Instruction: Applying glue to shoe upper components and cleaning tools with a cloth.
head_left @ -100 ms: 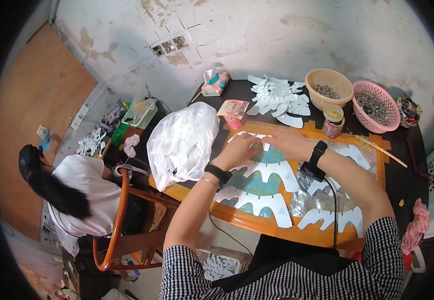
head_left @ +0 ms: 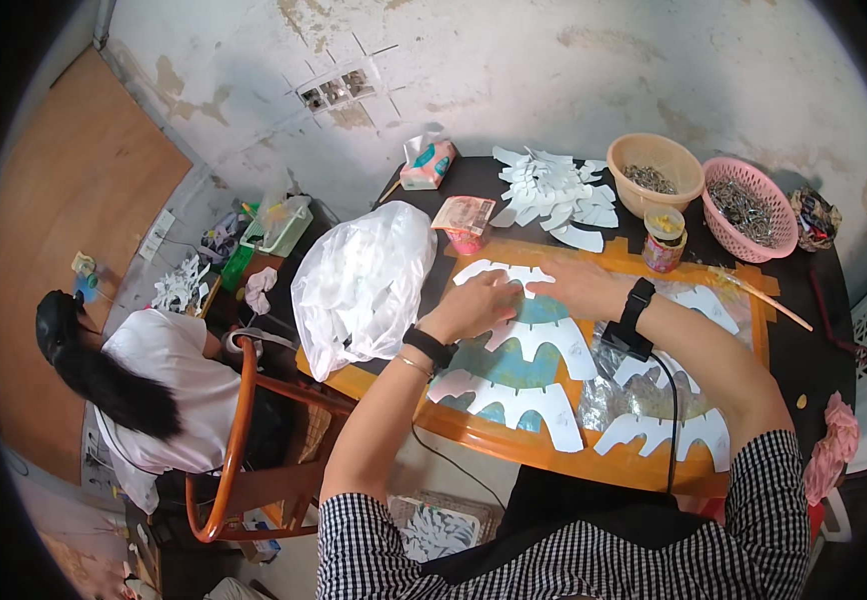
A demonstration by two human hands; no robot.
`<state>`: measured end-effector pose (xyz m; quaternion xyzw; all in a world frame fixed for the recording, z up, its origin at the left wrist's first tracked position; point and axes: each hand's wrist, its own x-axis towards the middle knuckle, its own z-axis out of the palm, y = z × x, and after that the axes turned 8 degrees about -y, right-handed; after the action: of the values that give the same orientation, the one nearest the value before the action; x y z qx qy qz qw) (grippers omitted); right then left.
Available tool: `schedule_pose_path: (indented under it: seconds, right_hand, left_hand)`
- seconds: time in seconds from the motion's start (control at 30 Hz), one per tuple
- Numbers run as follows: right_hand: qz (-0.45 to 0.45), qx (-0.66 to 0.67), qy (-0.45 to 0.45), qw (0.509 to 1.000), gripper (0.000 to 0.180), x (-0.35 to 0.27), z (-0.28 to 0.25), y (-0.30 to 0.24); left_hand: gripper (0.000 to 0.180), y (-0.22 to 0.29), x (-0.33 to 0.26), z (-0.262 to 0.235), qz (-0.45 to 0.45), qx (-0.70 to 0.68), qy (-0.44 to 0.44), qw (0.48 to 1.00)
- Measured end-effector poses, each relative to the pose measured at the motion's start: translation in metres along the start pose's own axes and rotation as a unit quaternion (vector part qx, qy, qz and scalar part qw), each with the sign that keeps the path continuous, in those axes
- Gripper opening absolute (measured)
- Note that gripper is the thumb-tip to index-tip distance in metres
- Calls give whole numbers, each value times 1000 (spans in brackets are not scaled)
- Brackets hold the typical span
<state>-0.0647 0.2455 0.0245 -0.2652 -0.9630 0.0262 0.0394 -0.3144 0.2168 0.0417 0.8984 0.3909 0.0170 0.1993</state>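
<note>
Near the far edge of the orange-taped work surface (head_left: pixel 514 447), both my hands are on a white scalloped cut-out (head_left: pixel 476 268). My left hand (head_left: pixel 476 304) has its fingers bent over the lower edge of this piece, closed on it. At its right end, my right hand (head_left: pixel 582 287) pinches it between fingers and thumb; the fingertips partly cover the contact. Closer to me lie two more scalloped cut-outs, a middle one (head_left: pixel 572 350) and a near one (head_left: pixel 554 415), on a blue-green patch. Others, including a front-right cut-out (head_left: pixel 711 437), lie on clear plastic film (head_left: pixel 604 400).
A full white plastic bag (head_left: pixel 364 285) stands left of my arm. Behind are a red cup (head_left: pixel 467 240), tissue box (head_left: pixel 427 165), pile of white pieces (head_left: pixel 554 195), jar (head_left: pixel 665 243), brush (head_left: pixel 764 297) and two baskets of metal clips (head_left: pixel 749 210). A person (head_left: pixel 159 380) sits at left.
My left hand has shifted slightly down and right along the far cut-out, leaving more of its left end showing. My right hand stays at the other end, its fingers slightly further right.
</note>
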Motion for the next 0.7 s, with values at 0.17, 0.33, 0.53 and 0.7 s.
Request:
schedule_pose_path:
  seconds: [0.17,0.33,0.53,0.7]
  right_hand:
    - [37,-7,-80,996,39,2,-13,-9]
    - [5,118,-109,987,41,-12,-29,-3]
    - [47,305,75,948,39,-92,-108,-43]
    - [-131,393,191,890,26,-174,-175,-110]
  left_hand:
    - [38,16,2,2,-79,81,48,992]
    - [39,-3,5,8,-50,23,69,996]
    - [33,3,1,1,-135,-300,243,912]
    - [33,16,-57,-14,-190,-162,151,956]
